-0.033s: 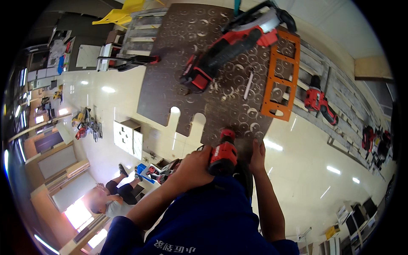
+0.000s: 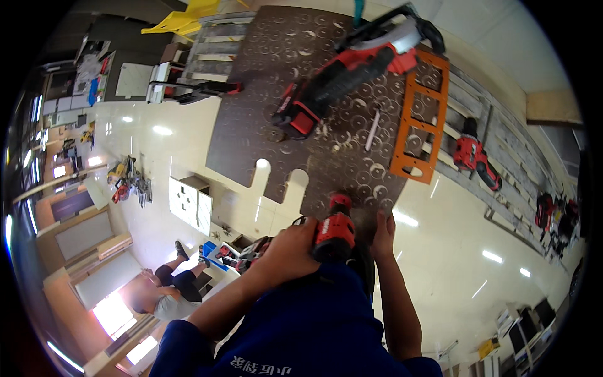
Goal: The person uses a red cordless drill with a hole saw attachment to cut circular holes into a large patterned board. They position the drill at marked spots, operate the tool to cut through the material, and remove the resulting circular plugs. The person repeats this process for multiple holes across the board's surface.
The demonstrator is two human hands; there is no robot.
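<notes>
left hand (image 2: 286,250) is wrapped on the red drill (image 2: 335,234), coming in from about 8 o'clock; most fingertips are hidden behind the tool. right hand (image 2: 382,235) is at 3 o'clock from the drill, next to the near right edge of the brown board (image 2: 242,135); fingers look extended, cannot tell if they press on it or pinch anything. left hand is the nearer one, being on the tool.

key relation: drill sits at the board's near edge, in front of the shirt (image 2: 314,314). long axis runs roughly 6 to 12, tipped slightly toward 1, nose at the 12 end and overlapping the board edge in this view. bit contact not readable, area is dim and blurred.

drill look: short, chunky, red body, dark rounded rear, red nose a bit smeared.

board: dark brown, covered in ring marks, two rounded notches at 10 to 11 o'clock from the drill. a big red and black power tool (image 2: 348,72) lies on it at 12, pale stick (image 2: 372,130) at 1, orange frame (image 2: 421,120) also toward 1. second drill (image 2: 468,152) at 2.
</notes>
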